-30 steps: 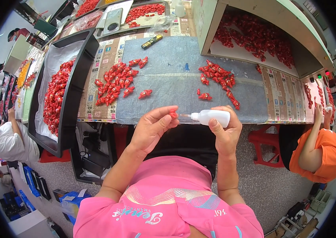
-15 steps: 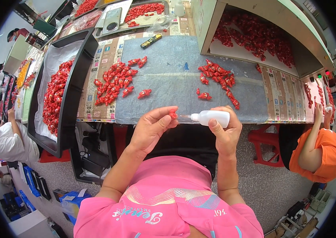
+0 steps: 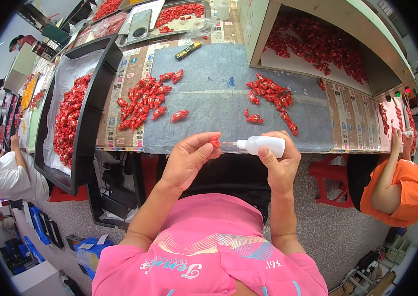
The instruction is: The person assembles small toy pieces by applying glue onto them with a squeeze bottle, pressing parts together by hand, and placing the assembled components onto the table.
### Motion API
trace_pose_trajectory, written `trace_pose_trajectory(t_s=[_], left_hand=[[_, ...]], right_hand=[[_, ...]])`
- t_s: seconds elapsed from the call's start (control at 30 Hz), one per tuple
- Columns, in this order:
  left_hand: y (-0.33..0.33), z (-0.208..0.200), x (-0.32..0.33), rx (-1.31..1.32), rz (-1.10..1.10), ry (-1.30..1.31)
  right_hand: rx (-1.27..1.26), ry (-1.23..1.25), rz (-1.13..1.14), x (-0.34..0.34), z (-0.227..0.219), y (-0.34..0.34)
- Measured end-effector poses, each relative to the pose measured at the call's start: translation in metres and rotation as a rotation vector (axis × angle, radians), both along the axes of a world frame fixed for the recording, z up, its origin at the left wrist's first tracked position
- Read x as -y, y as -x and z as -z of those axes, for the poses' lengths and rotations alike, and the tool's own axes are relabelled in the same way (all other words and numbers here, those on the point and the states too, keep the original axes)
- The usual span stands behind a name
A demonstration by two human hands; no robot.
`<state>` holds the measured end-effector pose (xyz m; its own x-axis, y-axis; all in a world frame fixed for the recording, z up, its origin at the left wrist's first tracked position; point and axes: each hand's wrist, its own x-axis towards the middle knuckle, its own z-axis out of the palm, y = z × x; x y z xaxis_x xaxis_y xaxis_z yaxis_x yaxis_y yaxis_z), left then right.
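Almost nothing moves since the earlier frame: left fingers [image 3: 202,152] pinch a small knobbly red piece [image 3: 215,142] beside the thin nozzle [image 3: 229,143]; right fingers [image 3: 268,156] wrap the white plastic bottle [image 3: 257,144]. Dispensing seems in hand; next calls for steady aim.

Observed script lettering and small capitals on the pink shirt [image 3: 209,224], on the near side of the grey mat [image 3: 209,121], plus a number with degree sign there. Noted blue and pink printed panels on the brown paper [image 3: 131,74] left and right of the mat, too small to read. Recorded yellow markings on the black tube [image 3: 188,51] atop the mat's far end, illegible.
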<state>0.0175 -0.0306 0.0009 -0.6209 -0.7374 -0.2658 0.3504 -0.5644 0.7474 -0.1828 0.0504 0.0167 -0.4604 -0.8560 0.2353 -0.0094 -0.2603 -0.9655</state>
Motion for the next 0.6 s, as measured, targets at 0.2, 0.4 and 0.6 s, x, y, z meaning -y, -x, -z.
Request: trace_pose_trajectory(t_s=[0.2, 0.4, 0.6], left_hand=[[-0.0003, -0.0002, 0.0, -0.022, 0.004, 0.001], [-0.0004, 0.0007, -0.0004, -0.001, -0.013, 0.005], [0.0006, -0.0016, -0.0013, -0.026, -0.025, 0.003]], right_hand=[[-0.003, -0.011, -0.003, -0.0018, 0.0016, 0.0012], [-0.033, -0.003, 0.005, -0.003, 0.0031, 0.0007], [-0.036, -0.006, 0.012, -0.0038, 0.0048, -0.0011]])
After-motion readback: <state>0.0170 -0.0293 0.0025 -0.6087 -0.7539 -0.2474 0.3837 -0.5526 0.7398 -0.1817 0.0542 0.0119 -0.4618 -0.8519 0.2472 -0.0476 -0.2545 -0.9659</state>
